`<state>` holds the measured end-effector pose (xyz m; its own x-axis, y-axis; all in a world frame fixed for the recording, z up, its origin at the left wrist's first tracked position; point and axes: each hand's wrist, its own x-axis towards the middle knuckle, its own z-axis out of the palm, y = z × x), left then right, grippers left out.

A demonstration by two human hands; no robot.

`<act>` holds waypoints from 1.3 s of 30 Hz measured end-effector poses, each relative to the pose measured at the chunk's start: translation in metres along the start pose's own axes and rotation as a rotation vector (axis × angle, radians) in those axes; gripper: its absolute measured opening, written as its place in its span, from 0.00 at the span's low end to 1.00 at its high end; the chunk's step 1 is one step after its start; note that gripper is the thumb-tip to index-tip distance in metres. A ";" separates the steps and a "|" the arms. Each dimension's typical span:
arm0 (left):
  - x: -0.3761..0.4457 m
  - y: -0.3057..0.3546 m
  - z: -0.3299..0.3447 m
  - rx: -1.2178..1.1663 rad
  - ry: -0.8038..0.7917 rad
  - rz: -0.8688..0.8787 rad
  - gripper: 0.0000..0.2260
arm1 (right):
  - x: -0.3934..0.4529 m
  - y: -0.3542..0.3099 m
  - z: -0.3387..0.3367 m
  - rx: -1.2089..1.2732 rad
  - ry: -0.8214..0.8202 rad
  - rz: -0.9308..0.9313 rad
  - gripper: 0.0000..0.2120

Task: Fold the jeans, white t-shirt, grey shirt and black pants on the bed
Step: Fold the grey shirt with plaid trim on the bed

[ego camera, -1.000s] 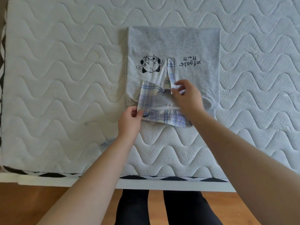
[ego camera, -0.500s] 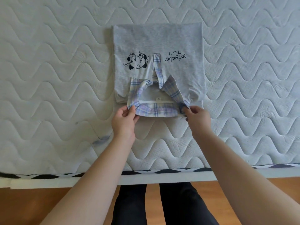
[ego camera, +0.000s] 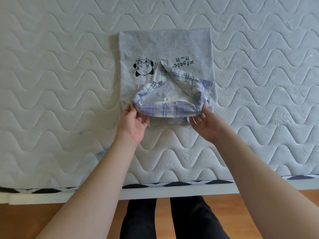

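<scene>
Shirt: grey shirt (ego camera: 165, 47) lies flat on the bed (ego camera: 51, 83).
Left hand (ego camera: 133, 125): pinches the checked collar (ego camera: 168, 112).
Right hand (ego camera: 207, 125): pinches the collar's other end.

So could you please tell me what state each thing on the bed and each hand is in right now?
Grey shirt: sides folded in, print up, flat on the mattress.
Collar: plaid, near edge lifted.
Left hand: grips the collar's left end.
Right hand: grips the collar's right end.

Pretty bright, soft even daylight, barely any shadows; sharp in the middle, wide-angle bending the bed (ego camera: 51, 83) edge around 6 o'clock.
</scene>
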<state>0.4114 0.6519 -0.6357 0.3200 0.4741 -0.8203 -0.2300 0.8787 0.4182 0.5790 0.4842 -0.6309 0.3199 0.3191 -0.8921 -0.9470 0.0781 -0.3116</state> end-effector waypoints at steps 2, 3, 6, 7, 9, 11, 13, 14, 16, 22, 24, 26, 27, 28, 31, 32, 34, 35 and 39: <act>0.005 -0.003 -0.001 0.142 0.087 0.030 0.07 | 0.003 0.001 0.000 -0.132 0.059 -0.037 0.11; 0.007 -0.004 -0.002 0.265 0.157 0.076 0.05 | 0.005 0.001 -0.002 -0.225 0.107 -0.061 0.13; 0.008 -0.011 -0.011 0.756 0.311 0.336 0.08 | 0.005 0.004 -0.006 -0.606 0.304 -0.198 0.19; 0.006 -0.012 -0.015 0.912 0.330 0.453 0.12 | 0.004 0.007 -0.007 -0.720 0.372 -0.281 0.21; 0.001 -0.013 -0.020 1.225 0.317 0.733 0.17 | 0.002 0.010 -0.005 -0.888 0.441 -0.481 0.25; -0.001 -0.012 -0.020 1.506 0.258 0.938 0.19 | 0.003 0.010 -0.002 -1.025 0.434 -0.621 0.26; 0.003 -0.009 -0.014 1.704 0.158 0.991 0.21 | 0.008 0.007 0.004 -1.161 0.426 -0.668 0.29; 0.007 -0.007 -0.011 1.781 0.100 0.986 0.22 | 0.012 0.004 0.008 -1.216 0.426 -0.662 0.32; 0.015 -0.005 -0.004 1.903 0.003 0.993 0.22 | 0.019 -0.001 0.017 -1.355 0.440 -0.638 0.34; 0.031 -0.004 0.016 2.077 -0.029 1.113 0.17 | 0.028 0.005 0.025 -1.656 0.614 -0.770 0.20; 0.033 -0.010 0.018 2.006 -0.049 1.225 0.13 | 0.031 0.007 0.022 -1.704 0.625 -0.848 0.15; 0.036 -0.014 0.017 1.885 -0.028 1.327 0.10 | 0.031 0.008 0.018 -1.674 0.573 -0.931 0.13; 0.037 -0.015 0.015 1.828 -0.025 1.366 0.09 | 0.029 0.010 0.016 -1.656 0.515 -0.975 0.13; 0.038 -0.016 0.013 1.788 -0.040 1.399 0.09 | 0.027 0.013 0.013 -1.654 0.438 -1.024 0.13; 0.039 -0.017 0.004 1.806 -0.162 1.429 0.09 | 0.020 0.024 0.001 -1.783 0.213 -1.170 0.13; 0.039 -0.017 -0.001 1.845 -0.210 1.394 0.10 | 0.019 0.027 -0.004 -1.836 0.151 -1.189 0.13; 0.038 -0.016 -0.008 1.917 -0.283 1.305 0.12 | 0.019 0.030 -0.013 -1.860 0.078 -1.240 0.12; 0.038 -0.015 -0.010 1.935 -0.292 1.273 0.14 | 0.018 0.029 -0.015 -1.824 0.074 -1.249 0.12; 0.038 -0.009 -0.005 1.872 -0.282 1.229 0.13 | 0.019 0.019 0.001 -1.594 0.172 -1.122 0.22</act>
<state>0.4213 0.6622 -0.6723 0.8657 0.4997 0.0287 0.4388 -0.7852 0.4370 0.5673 0.4930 -0.6533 0.7515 0.6522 -0.0991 0.5094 -0.6691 -0.5411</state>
